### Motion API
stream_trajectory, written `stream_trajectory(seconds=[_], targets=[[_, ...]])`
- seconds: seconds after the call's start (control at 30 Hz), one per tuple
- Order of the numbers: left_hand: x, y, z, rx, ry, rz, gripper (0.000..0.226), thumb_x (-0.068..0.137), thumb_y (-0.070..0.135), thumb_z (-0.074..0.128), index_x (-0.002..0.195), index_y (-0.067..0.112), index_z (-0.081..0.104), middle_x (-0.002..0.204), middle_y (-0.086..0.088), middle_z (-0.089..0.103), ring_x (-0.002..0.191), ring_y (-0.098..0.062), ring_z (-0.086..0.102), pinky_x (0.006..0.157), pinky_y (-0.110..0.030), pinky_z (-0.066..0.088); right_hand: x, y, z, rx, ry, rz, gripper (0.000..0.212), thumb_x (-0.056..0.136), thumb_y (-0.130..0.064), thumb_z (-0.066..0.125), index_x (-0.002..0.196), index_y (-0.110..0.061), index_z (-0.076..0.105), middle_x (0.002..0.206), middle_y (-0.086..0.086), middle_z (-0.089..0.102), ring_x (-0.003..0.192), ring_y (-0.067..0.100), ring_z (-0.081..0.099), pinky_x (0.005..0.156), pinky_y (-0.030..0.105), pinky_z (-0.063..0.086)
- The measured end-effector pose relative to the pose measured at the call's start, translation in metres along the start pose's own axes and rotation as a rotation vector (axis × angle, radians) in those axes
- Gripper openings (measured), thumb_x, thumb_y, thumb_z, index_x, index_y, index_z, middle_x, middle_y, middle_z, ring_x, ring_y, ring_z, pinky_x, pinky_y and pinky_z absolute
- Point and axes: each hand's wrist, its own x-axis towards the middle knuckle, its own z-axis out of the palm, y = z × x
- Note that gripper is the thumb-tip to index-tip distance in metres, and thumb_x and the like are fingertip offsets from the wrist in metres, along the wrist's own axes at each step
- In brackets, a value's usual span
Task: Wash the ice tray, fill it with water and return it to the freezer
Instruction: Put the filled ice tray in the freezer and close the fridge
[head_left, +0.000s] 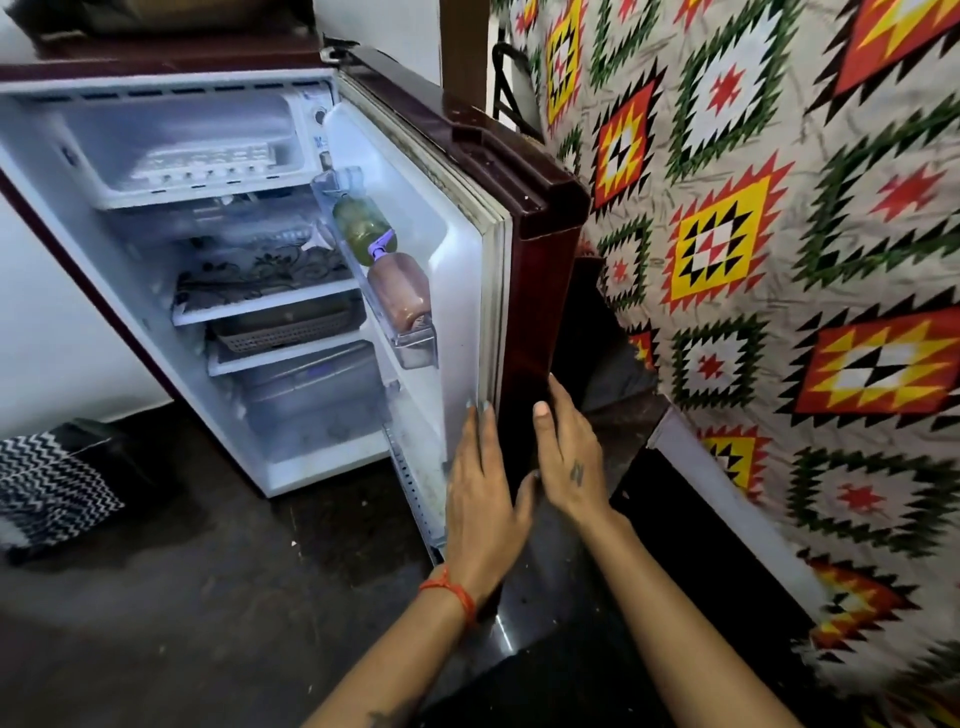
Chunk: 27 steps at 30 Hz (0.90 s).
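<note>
Small maroon fridge (540, 218) standing open on a dark floor (208, 597), door (452, 291) swung out to the right against a bed draped in a bright geometric cloth (779, 260). Up top, the freezer compartment (197, 150), flap open, with the white ice tray (208, 161) lying inside on its floor, pale and a little blurred, contents not readable. Below the freezer, a chiller tray, then a shelf carrying a dark floral-patterned item (265, 270), a grey slotted basket (285, 327) under that, and a clear crisper drawer (311, 400) at the bottom. On the door rack, two bottles lying tilted one above the other: a greenish one (361, 223) with a purple cap and a brownish one (400, 299) beneath it, touching end to end. Left hand (485, 493) laid flat on the inner lining of the door near its lower edge, fingers straight and together, grip released, an orange thread (449, 595) round the wrist. Right hand (569, 452) just beside it on the door's outer maroon edge, fingers extended along the edge, thumb pressed to the face, likewise released and grasping nothing. Both hands well apart from the ice tray. At far left, a black-and-white zigzag mat (47, 488) on the floor.
</note>
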Motion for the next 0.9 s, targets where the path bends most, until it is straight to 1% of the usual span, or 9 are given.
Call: stream_trajectory(seconds=[0.13,0.3,0.4,0.47,0.53,0.63,0.73,0.83,0.9], targets=[[0.002,-0.001,0.0,0.011,0.01,-0.019,0.08,0.091,0.026,0.055,0.149,0.014,0.002,0.159,-0.009,0.011,0.143,-0.012,0.004,0.118,-0.038,0.019,-0.004,0.001,0.004,0.044,-0.003,-0.026,0.073,0.089,-0.061,0.02,0.147,-0.019,0.03,0.145,0.004,0.045,0.133,0.018,0.042,0.106,0.023,0.031],[0.002,-0.003,-0.006,0.024,0.063,-0.048,0.077,0.088,0.027,0.05,0.15,0.011,0.007,0.159,-0.009,0.014,0.143,-0.009,0.007,0.117,-0.033,0.019,-0.012,-0.007,0.013,0.048,-0.025,-0.062,0.085,0.084,-0.074,0.012,0.147,-0.02,0.031,0.14,0.006,0.051,0.127,0.019,0.049,0.099,0.022,0.035],[-0.002,-0.008,-0.012,0.019,0.12,-0.076,0.077,0.091,0.024,0.052,0.149,0.013,0.002,0.159,-0.009,0.011,0.144,-0.01,0.007,0.116,-0.03,0.017,-0.02,-0.015,0.02,0.05,-0.074,-0.104,0.088,0.082,-0.076,0.006,0.147,-0.021,0.03,0.137,0.006,0.053,0.124,0.019,0.051,0.096,0.019,0.035],[-0.006,-0.015,-0.018,0.012,0.172,-0.094,0.08,0.093,0.019,0.056,0.147,0.015,-0.003,0.159,-0.006,0.006,0.144,-0.009,0.006,0.115,-0.025,0.014,-0.026,-0.019,0.028,0.056,-0.112,-0.129,0.085,0.083,-0.076,0.006,0.147,-0.025,0.028,0.124,0.009,0.062,0.114,0.02,0.057,0.093,0.024,0.041],[-0.008,-0.023,-0.026,0.011,0.222,-0.116,0.08,0.094,0.024,0.055,0.146,0.016,-0.004,0.156,-0.001,0.002,0.143,-0.007,0.005,0.115,-0.021,0.011,-0.031,-0.025,0.036,0.077,-0.15,-0.159,0.081,0.086,-0.074,0.008,0.147,-0.026,0.028,0.116,0.01,0.065,0.108,0.02,0.06,0.092,0.031,0.046],[-0.01,-0.037,-0.04,0.038,0.286,-0.176,0.078,0.091,0.049,0.038,0.148,0.015,-0.004,0.159,-0.005,0.004,0.143,-0.008,0.006,0.115,-0.023,0.014,-0.037,-0.038,0.049,0.086,-0.215,-0.207,0.078,0.088,-0.071,0.01,0.146,-0.024,0.033,0.12,0.006,0.064,0.111,0.016,0.058,0.093,0.028,0.046],[-0.008,-0.052,-0.057,0.034,0.327,-0.234,0.08,0.09,0.053,0.033,0.15,0.012,0.0,0.159,-0.012,0.01,0.144,-0.011,0.009,0.115,-0.025,0.016,-0.038,-0.052,0.061,0.076,-0.278,-0.27,0.072,0.09,-0.065,0.018,0.144,-0.02,0.037,0.131,0.003,0.059,0.12,0.013,0.053,0.097,0.022,0.039],[-0.005,-0.066,-0.076,0.005,0.363,-0.274,0.078,0.094,0.037,0.051,0.151,0.006,0.006,0.158,-0.015,0.015,0.146,-0.023,0.018,0.117,-0.039,0.026,-0.037,-0.063,0.074,0.063,-0.308,-0.341,0.06,0.094,-0.052,0.027,0.141,-0.018,0.043,0.134,0.001,0.057,0.123,0.013,0.05,0.099,0.02,0.036],[-0.003,-0.075,-0.088,0.01,0.392,-0.307,0.076,0.094,0.023,0.056,0.15,0.005,0.009,0.157,-0.015,0.018,0.145,-0.025,0.021,0.115,-0.044,0.029,-0.036,-0.068,0.085,0.055,-0.274,-0.377,0.053,0.095,-0.047,0.033,0.135,-0.016,0.05,0.13,-0.001,0.06,0.121,0.013,0.052,0.099,0.019,0.036]])
